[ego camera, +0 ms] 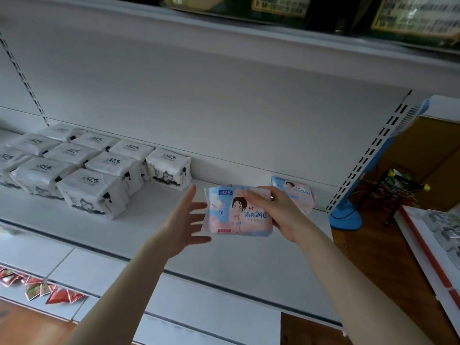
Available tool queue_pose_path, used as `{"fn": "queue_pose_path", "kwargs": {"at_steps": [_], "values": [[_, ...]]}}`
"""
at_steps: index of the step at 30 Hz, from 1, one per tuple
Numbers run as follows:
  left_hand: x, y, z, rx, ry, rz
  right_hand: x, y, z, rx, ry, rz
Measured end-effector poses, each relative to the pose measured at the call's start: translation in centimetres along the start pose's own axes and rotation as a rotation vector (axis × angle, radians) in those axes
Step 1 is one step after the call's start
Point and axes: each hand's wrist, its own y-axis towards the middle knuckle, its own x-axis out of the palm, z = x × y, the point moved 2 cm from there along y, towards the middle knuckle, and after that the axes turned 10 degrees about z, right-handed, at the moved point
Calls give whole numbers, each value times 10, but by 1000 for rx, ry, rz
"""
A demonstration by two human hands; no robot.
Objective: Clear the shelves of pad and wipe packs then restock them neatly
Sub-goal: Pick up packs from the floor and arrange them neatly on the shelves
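The white shelf [149,220] runs wide before the person, with white packs [92,168] standing in rows at its left. Above its middle the right hand [281,210] grips a pink-and-blue pad pack [239,212] by its right end, thumb on top. The left hand [181,225] is spread open just beside the pack's left edge. A matching pack [296,192] stands back right.
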Motion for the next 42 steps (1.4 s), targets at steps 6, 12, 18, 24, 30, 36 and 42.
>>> {"fn": "queue_pose_path", "kwargs": {"at_steps": [6, 12, 18, 24, 30, 36, 42], "values": [[17, -5, 18, 324, 271, 7, 3, 9, -4, -108, -74, 128], [27, 22, 31, 640, 286, 294, -4, 19, -25, -274, -226, 147], [53, 51, 36, 789, 308, 439, -34, 35, -33, -330, -316, 354], [68, 79, 26, 766, 279, 528, -96, 36, 13, -63, -194, 724], [71, 104, -3, 618, 377, 464, -103, 38, 56, 151, -77, 553], [79, 99, -4, 546, 368, 336, -96, 44, 66, 132, -126, 518], [88, 104, -2, 529, 341, 388, -85, 49, 62, 76, -145, 506]]}}
